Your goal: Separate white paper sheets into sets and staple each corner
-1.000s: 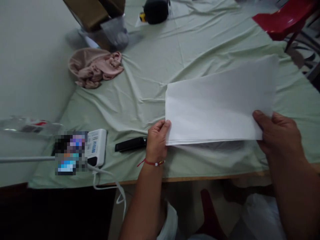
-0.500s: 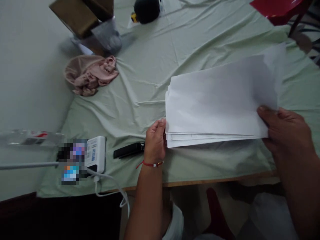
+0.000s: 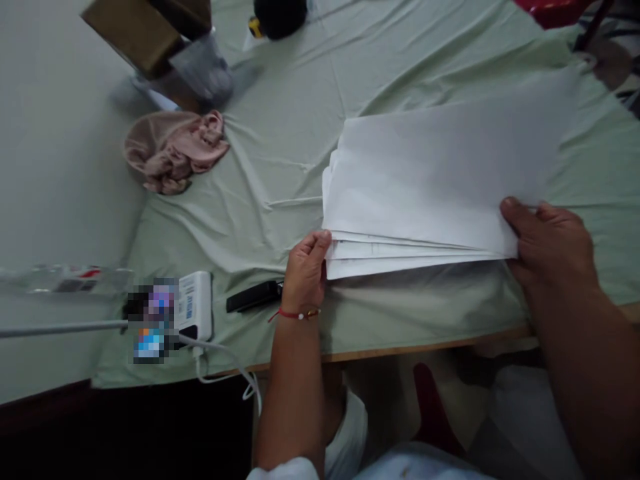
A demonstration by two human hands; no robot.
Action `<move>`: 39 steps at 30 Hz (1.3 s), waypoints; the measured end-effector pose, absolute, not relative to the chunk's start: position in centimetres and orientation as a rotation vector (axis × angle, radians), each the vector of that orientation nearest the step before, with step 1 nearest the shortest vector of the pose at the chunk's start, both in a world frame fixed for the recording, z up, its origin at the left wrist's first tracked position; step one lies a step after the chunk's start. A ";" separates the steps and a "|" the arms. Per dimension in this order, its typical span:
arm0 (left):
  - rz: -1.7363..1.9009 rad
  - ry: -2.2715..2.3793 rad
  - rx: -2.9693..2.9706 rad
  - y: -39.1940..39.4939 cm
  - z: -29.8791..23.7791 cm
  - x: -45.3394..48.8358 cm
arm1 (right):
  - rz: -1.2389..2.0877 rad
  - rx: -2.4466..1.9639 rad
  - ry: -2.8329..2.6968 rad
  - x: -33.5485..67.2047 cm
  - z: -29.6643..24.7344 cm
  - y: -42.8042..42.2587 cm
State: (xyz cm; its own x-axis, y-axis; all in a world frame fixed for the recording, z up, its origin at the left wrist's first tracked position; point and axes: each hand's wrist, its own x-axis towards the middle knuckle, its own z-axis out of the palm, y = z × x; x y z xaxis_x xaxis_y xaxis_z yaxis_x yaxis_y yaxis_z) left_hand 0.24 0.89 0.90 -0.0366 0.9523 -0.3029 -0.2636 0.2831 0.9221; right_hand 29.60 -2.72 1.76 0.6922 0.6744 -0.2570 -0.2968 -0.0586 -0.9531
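Note:
A stack of white paper sheets (image 3: 440, 180) is held low over the pale green tablecloth (image 3: 300, 120), its edges fanned apart at the near left corner. My left hand (image 3: 306, 270) pinches that near left corner, fingers curled on the sheets. My right hand (image 3: 550, 243) grips the right end of the stack, thumb on top. A red string bracelet circles my left wrist.
A black flat device (image 3: 253, 296) lies just left of my left hand. A white power adapter (image 3: 193, 303) with a cable sits near the table's front edge. A pink crumpled cloth (image 3: 173, 150), a cardboard box (image 3: 145, 30) and a black round object (image 3: 280, 15) lie farther back.
The sheets were squared into one neat stack a second ago; they now fan apart at the near edge. The stack has lowered slightly and both hands have kept hold.

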 end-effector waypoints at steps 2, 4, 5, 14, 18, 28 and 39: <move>1.118 1.225 0.807 1.0 0.8 0.0 | 0.802 -1.415 -0.326 29.6 1.9 -2.5; 1.087 1.264 0.811 1.1 0.5 -0.2 | 0.807 -1.417 -0.316 29.5 2.0 -2.4; 1.084 1.280 0.802 1.2 0.3 -0.2 | 0.811 -1.418 -0.317 29.4 2.1 -2.4; 1.138 1.195 0.786 1.1 0.6 0.6 | 0.842 -1.419 -0.267 29.8 2.8 -2.6; 1.086 1.200 0.864 0.5 1.1 0.4 | 0.817 -1.445 -0.268 30.5 3.6 -3.1; 1.063 1.253 0.908 0.2 1.0 -0.2 | 0.855 -1.432 -0.277 29.5 4.1 -3.4; 1.104 1.223 0.790 0.7 1.0 -0.8 | 0.907 -1.469 -0.299 29.9 3.6 -3.6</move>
State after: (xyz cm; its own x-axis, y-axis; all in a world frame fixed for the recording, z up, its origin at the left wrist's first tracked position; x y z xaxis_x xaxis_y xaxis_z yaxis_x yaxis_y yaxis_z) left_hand -0.76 0.70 0.97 -0.0196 0.9474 -0.3195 -0.2214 0.3075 0.9254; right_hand 29.92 -3.65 3.62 0.6491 0.6780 -0.3450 -0.3406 -0.1464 -0.9287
